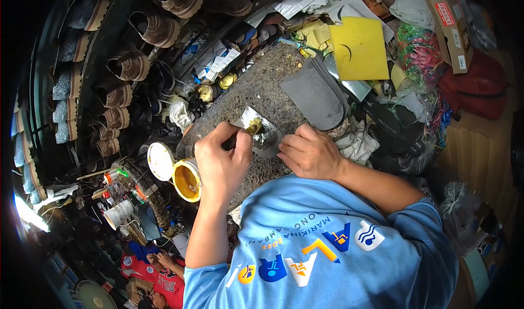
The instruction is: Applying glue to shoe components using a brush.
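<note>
My left hand (222, 155) is closed around what looks like a short glue brush, its handle hidden in the fingers. The yellowish brush head (254, 126) touches a thin grey insole-shaped piece (266, 141), which glistens wet. My right hand (310, 152) pinches the right edge of that piece between thumb and fingers, against the rough, crusted work surface (267, 82). Left of my left forearm is an uncovered tub of yellow glue (187, 181), with its round white lid (161, 161) beside it.
Dark grey sole-shaped sheets (315, 95) lie beyond my right hand, near a broad-bladed knife (355, 86) and a yellow sheet (359, 48). Small round tins (206, 93) stand at the far left. Shoes (128, 64) fill racks on the left. A person in red (164, 279) is at lower left.
</note>
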Action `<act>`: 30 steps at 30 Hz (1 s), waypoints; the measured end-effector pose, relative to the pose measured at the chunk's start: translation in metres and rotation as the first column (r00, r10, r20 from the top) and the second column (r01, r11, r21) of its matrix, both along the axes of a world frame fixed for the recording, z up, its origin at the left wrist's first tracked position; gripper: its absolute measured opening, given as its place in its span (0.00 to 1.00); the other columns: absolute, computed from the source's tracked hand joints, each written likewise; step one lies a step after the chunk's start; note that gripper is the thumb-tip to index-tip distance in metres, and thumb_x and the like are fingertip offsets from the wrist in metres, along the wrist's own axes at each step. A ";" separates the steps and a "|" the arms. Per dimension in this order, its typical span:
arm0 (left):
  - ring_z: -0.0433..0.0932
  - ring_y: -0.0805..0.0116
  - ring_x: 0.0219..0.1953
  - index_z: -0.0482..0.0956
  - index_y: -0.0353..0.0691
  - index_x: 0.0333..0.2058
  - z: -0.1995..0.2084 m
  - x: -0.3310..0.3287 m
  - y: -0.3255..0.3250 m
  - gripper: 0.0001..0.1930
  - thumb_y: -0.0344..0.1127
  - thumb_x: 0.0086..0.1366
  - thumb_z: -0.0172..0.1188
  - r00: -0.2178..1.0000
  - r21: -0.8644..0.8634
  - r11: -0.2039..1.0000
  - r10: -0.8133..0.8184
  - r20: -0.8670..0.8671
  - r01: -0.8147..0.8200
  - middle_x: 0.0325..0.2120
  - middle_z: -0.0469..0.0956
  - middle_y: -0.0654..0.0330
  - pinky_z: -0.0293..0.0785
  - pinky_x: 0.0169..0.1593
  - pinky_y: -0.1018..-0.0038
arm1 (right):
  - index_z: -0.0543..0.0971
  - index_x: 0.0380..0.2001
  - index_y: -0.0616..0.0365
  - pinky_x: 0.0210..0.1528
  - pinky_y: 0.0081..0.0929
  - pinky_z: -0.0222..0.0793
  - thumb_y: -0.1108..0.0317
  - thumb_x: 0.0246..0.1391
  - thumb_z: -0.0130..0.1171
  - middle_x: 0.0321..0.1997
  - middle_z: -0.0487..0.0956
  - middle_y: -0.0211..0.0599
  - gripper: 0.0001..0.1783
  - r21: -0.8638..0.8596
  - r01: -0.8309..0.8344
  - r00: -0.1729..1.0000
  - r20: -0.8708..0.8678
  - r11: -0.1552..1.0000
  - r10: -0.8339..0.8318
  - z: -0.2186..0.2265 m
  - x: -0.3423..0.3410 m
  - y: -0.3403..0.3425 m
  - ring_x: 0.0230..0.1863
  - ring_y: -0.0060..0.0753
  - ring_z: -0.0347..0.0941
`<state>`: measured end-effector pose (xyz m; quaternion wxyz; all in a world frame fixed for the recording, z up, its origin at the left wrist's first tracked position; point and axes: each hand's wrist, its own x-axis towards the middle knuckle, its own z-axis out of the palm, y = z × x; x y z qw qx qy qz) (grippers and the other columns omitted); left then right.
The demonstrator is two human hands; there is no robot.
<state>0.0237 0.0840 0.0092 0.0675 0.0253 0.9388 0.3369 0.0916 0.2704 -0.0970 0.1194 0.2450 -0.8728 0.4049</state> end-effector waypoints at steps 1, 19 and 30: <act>0.81 0.55 0.21 0.82 0.31 0.28 0.002 -0.003 0.003 0.08 0.31 0.60 0.62 0.999 -0.037 0.999 -0.018 -0.046 0.016 0.21 0.81 0.46 0.77 0.31 0.66 | 0.86 0.31 0.60 0.37 0.27 0.73 0.68 0.44 0.73 0.37 0.81 0.30 0.10 0.000 0.003 1.000 0.003 1.000 -0.003 0.000 0.000 0.000 0.35 0.35 0.70; 0.77 0.72 0.21 0.83 0.31 0.30 -0.005 0.005 -0.025 0.06 0.29 0.62 0.62 0.988 0.077 0.987 0.146 -0.055 -0.142 0.18 0.78 0.53 0.73 0.29 0.73 | 0.84 0.29 0.60 0.36 0.28 0.72 0.66 0.43 0.71 0.32 0.75 0.29 0.11 -0.037 0.000 1.000 -0.020 0.999 -0.001 0.002 -0.003 -0.003 0.36 0.35 0.68; 0.80 0.71 0.23 0.83 0.32 0.29 0.001 0.028 -0.041 0.05 0.28 0.61 0.62 0.999 0.126 0.991 0.053 0.009 -0.053 0.20 0.81 0.55 0.75 0.32 0.73 | 0.84 0.29 0.59 0.36 0.28 0.73 0.67 0.43 0.72 0.33 0.77 0.29 0.10 -0.023 -0.003 1.000 0.014 1.000 0.004 0.005 -0.003 -0.003 0.35 0.35 0.70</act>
